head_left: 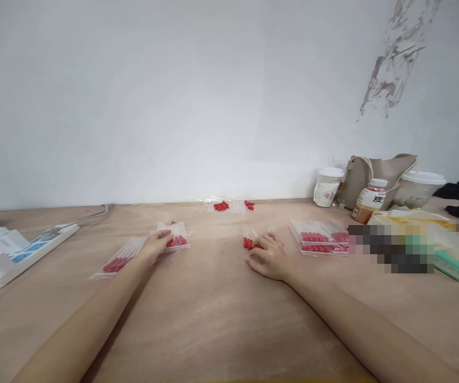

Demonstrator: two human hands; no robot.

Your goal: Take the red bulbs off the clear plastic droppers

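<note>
My left hand (158, 246) is closed on the left side of a small clear plastic bag (181, 233), which holds thin sticks with red ends (179, 241). Part of that bag is hidden by the fingers. To the right, my right hand (269, 259) curls its fingers over a row of loose clear sticks with red ends (248, 243) lying on the table. Some of these sticks are covered by the hand, and their clear stems point away from me. Left of my left forearm lies another clear bag of red-ended sticks (119, 261).
Filled bags (316, 238) lie right of my right hand. Small red pieces (221, 205) rest on plastic near the wall. A power strip (33, 255) sits at the left. Cups, a bottle (368, 202) and a grey-beige bag (359, 178) stand at the back right.
</note>
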